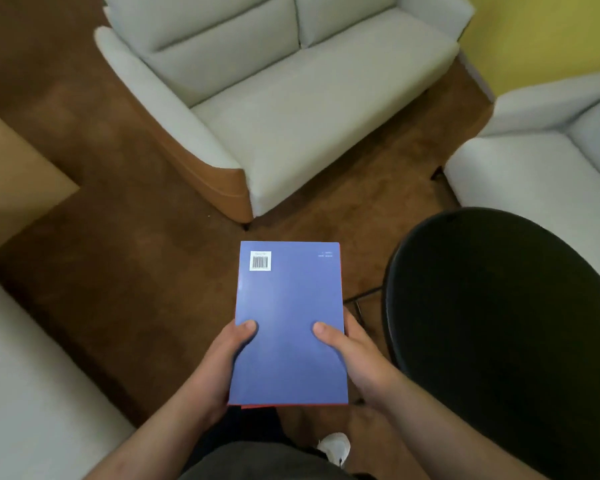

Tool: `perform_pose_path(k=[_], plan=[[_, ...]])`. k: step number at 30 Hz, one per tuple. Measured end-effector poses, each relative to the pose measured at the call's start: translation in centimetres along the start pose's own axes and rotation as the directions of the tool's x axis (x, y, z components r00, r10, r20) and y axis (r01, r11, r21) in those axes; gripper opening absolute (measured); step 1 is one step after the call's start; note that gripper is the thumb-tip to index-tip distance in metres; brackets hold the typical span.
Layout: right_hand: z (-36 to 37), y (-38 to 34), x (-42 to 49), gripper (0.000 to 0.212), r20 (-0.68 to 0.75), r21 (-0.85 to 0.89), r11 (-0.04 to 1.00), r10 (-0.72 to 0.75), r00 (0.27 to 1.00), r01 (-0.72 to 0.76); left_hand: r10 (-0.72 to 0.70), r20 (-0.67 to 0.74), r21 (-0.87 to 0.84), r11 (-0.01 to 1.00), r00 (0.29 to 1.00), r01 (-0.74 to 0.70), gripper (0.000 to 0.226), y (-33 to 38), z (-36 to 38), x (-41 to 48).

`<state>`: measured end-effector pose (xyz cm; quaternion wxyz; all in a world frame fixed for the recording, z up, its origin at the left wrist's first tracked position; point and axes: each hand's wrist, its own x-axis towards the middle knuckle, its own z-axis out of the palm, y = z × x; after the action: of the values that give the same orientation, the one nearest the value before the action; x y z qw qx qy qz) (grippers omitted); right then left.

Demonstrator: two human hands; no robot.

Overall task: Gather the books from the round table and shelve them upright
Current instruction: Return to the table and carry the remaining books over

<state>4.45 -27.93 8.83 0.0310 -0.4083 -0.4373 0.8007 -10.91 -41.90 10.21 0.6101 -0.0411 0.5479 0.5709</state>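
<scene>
Book [290, 306], blue with a red edge showing beneath, is held flat in both hands over the brown carpet [136, 271], just left of the round black table [499, 323]. The left hand [222, 362] grips its near left edge and the right hand [355, 355] its near right edge, thumbs on top, fingers hidden underneath.

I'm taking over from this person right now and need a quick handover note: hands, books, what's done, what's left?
Left hand and right hand: each grips one side of the blue book, thumbs on top, held flat with the barcode up.
A red edge shows beneath it; cannot tell whether it is a second book.
Round table: to the right.
Done: the book is in hand, off the table.
Left: no shelf in view; find it and stand the book upright.
</scene>
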Motion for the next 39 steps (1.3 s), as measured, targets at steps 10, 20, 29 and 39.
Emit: perform_pose_path(k=[10, 20, 29, 39], plan=[[17.0, -7.2, 16.2, 0.063, 0.199, -0.134, 0.989, 0.087, 0.976, -0.061, 0.122, -0.210, -0.067, 0.988, 0.970, -0.139, 0.046, 15.1, -14.0, 0.6], [30.4, -13.8, 27.9, 0.059, 0.386, -0.345, 0.938, 0.180, 0.905, -0.040, 0.068, -0.453, -0.299, 0.928, 0.889, -0.223, 0.030, 25.2, -23.8, 1.7], [39.5, -20.9, 43.7, 0.062, 0.397, -0.380, 0.922, 0.241, 0.886, -0.080, 0.067, -0.489, -0.336, 0.905, 0.870, -0.259, 0.038, 39.0, -32.2, 9.9], [51.4, -30.4, 57.3, 0.069, 0.421, -0.413, 0.908, 0.262, 0.868, -0.074, 0.121, -0.446, -0.364, 0.881, 0.887, -0.303, 0.044, 55.5, -41.8, 15.9]])
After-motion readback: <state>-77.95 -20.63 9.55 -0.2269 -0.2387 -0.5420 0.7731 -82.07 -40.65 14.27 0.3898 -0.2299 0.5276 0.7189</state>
